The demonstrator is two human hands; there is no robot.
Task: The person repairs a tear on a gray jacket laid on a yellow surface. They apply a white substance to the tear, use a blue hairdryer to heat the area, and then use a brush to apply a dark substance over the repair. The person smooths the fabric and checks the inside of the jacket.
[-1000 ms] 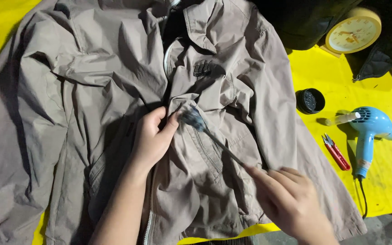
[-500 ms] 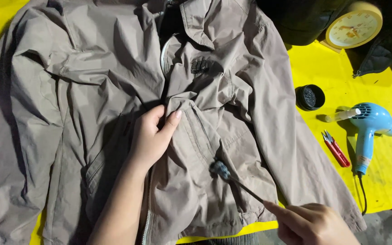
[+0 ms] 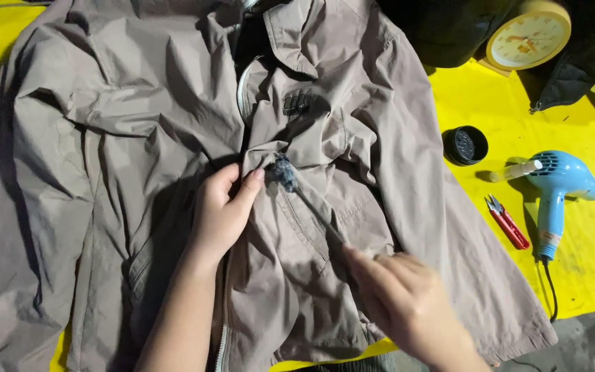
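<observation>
At centre of the worktop [image 3: 587, 275] we have a small brush [image 3: 285, 172], dark bristle head pressed on the front of a grey-brown jacket [image 3: 139, 138] near its zip. Thin handle runs down and right to our right hand [image 3: 408, 303]; long axis diagonal, bristle end pointing up-left. Right hand pinches the handle's lower end, fingers closed round it. Left hand [image 3: 222, 213] lies flat on the cloth just beside the bristles, fingers together, thumb apart, pressing fabric down. Jacket spread open-side up, collar at top, a small dark patch on the chest above the brush. Worktop cover is yellow. Right of the jacket: round black lidded tin [image 3: 465, 145], light blue hair dryer [image 3: 559, 186] with nozzle toward the tin, red thread snips [image 3: 507, 222] between jacket and dryer. Top right, round cream clock [image 3: 528, 34] against dark cloth.
</observation>
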